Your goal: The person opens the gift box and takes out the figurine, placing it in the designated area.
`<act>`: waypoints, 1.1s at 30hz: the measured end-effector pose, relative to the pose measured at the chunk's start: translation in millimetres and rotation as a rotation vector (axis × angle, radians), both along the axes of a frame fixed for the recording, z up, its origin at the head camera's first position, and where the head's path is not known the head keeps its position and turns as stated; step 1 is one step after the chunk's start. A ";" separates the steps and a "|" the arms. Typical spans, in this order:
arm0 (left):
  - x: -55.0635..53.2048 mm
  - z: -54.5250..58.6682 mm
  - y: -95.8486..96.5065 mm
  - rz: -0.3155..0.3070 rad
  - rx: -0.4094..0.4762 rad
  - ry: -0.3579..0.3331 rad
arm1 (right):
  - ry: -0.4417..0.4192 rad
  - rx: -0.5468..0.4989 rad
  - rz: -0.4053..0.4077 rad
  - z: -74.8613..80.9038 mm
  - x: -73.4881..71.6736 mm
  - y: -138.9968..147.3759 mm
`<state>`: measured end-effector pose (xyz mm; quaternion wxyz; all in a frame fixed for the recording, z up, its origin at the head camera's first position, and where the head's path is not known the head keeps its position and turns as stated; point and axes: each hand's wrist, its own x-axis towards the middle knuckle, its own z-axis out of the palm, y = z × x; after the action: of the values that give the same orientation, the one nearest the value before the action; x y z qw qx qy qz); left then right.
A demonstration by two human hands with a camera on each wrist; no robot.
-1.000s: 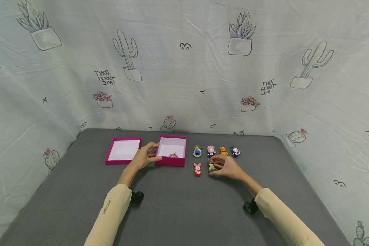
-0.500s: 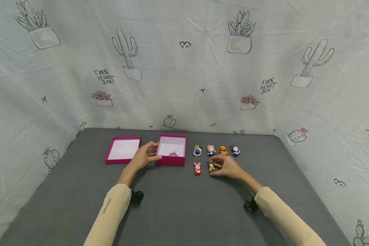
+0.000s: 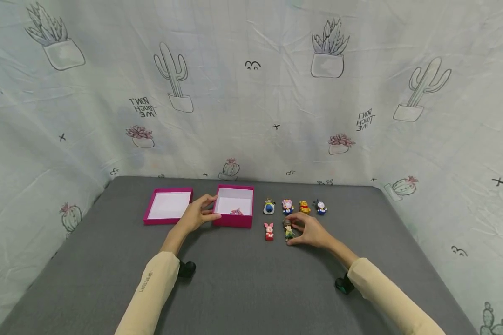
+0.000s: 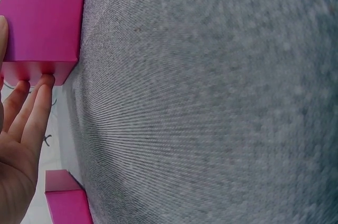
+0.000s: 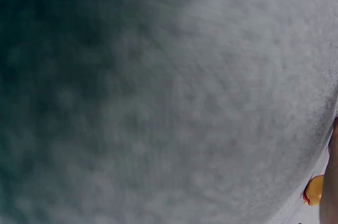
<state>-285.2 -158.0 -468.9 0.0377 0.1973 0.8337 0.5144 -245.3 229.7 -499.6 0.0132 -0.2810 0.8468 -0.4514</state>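
Observation:
In the head view my left hand [image 3: 194, 213] touches the left side of an open magenta box [image 3: 233, 220], thumb near its front corner. The left wrist view shows straight fingers [image 4: 38, 115] against the box wall. Inside the box lies a small pink item [image 3: 236, 211], too small to make out. My right hand [image 3: 312, 231] holds a small figurine [image 3: 288, 230] with a brownish hat and green clothes between thumb and fingers, low at the table. Left of it is a pink piglet figurine [image 3: 269, 231] in red.
Behind the right hand, a row holds a white-and-blue figurine [image 3: 269, 206], a pink-topped figurine [image 3: 287, 206], a yellow bear figurine [image 3: 304, 207] and a dark-topped figurine [image 3: 320, 207]. The magenta-rimmed lid [image 3: 167, 206] lies left of the box on the grey table [image 3: 243, 279].
The right hand has shifted slightly toward the person, and the green-clothed figurine stands straighter in line between its fingers. The left hand and box have stayed put.

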 end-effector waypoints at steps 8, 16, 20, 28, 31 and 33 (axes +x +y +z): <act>-0.7 -0.9 -1.2 -0.002 0.001 0.005 | 0.011 0.000 -0.008 8.3 6.1 -5.9; -0.5 -0.8 -0.4 -0.006 0.001 0.020 | -0.024 0.015 -0.003 3.5 2.8 -2.3; 0.4 -2.0 -1.7 -0.018 0.005 0.058 | -0.024 0.019 0.008 3.6 1.5 -1.4; -0.6 -2.5 -1.6 -0.006 -0.010 0.034 | 0.013 0.065 -0.007 5.3 1.6 -2.9; -1.5 -2.5 -0.4 0.007 -0.020 0.020 | 0.038 0.084 -0.026 4.9 1.1 -3.3; -1.2 -2.3 -0.2 0.006 -0.025 0.020 | 0.047 0.092 -0.031 4.6 0.9 -3.4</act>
<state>-286.4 -158.2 -471.2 0.0305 0.1996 0.8410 0.5020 -244.4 226.2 -495.0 -0.0009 -0.2777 0.8710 -0.4053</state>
